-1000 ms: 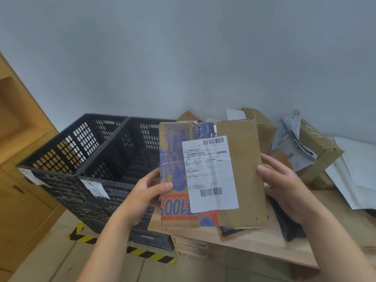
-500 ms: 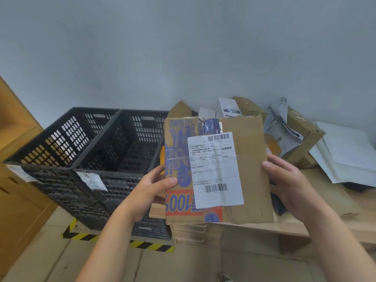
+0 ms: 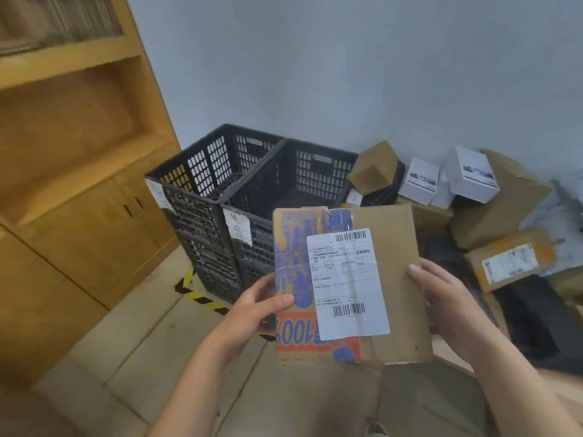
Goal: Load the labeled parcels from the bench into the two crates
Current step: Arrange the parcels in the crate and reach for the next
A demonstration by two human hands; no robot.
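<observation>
1. The left hand (image 3: 258, 305) is gripping the left edge of a flat cardboard parcel (image 3: 394, 234), with the thumb lying on the printed front and the fingers curling behind.
2. The right hand (image 3: 441, 298) is pinching the right edge the same way, thumb on the front and fingers hidden behind the card.
3. The parcel is hanging upright in the air between both hands. Its white label (image 3: 347, 285) is facing the camera, and blue and orange print is showing on its left part.
4. Just beyond it, the left crate (image 3: 202, 171) and the right crate (image 3: 303, 171) are standing side by side on the floor, touching. Both are black, and each is carrying a paper tag on its near wall.
5. Yellow-and-black tape (image 3: 202, 299) is running along the floor at their foot.
6. To the right, more parcels are lying in a heap: a tilted brown box (image 3: 373, 167) just beside the right crate, two white boxes (image 3: 421, 181), a large brown box (image 3: 501, 197), a labelled box (image 3: 511, 260) and a black bag (image 3: 530, 313).
7. A wooden cabinet (image 3: 79, 152) is standing at the left, beside a grey wall (image 3: 347, 74).
</observation>
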